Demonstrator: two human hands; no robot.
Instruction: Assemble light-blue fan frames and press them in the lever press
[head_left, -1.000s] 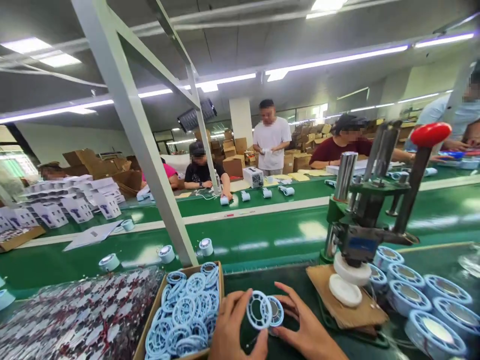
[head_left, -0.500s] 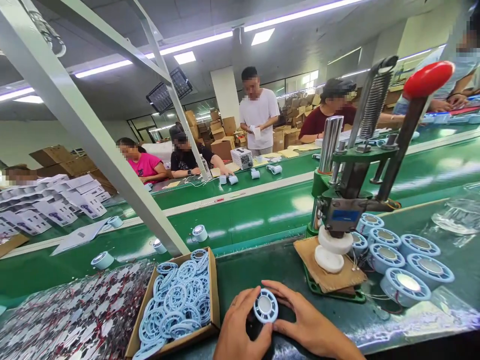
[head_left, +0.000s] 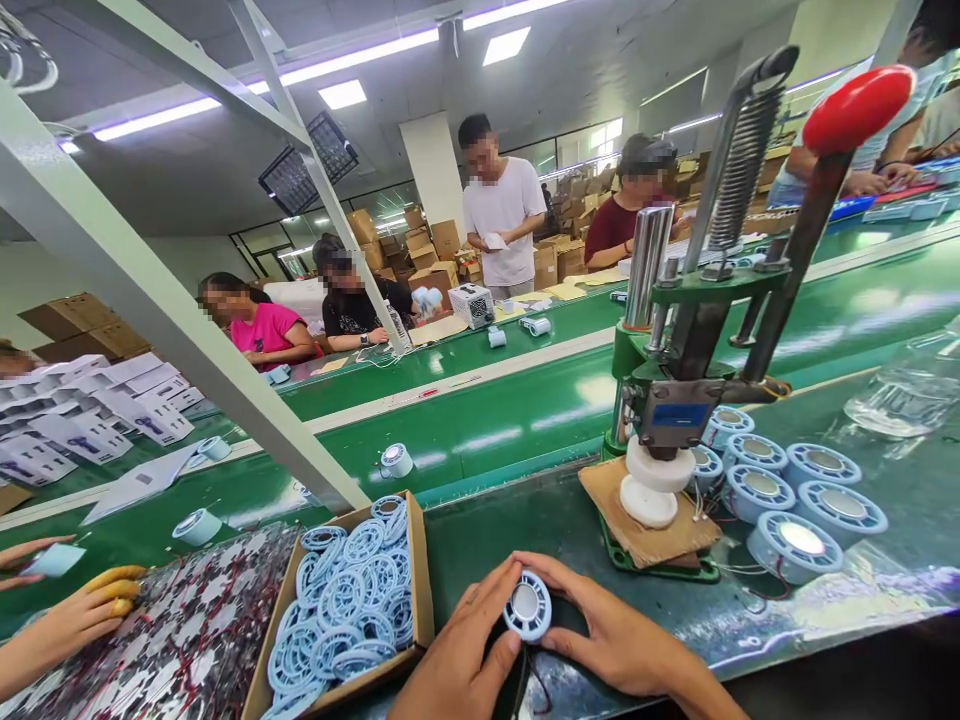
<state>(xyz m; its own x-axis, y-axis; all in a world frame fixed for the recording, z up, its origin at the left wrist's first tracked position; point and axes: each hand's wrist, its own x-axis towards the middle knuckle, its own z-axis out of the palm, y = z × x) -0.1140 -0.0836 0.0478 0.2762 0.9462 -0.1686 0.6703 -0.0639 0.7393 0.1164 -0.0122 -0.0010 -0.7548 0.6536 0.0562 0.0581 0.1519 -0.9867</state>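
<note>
Blue part between both hands

A slanting, pale grey metal frame crosses the left side, with a dark gridded rectangular panel near its upper bars. White cardboard cartons with purple print are stacked at far left. Beyond the belt, a person in a white T-shirt stands behind a small whitish box with a round grille, near a square white pillar. Crumpled clear plastic lies at right

A factory assembly hall: green conveyor, seated workers, hand press.
</note>
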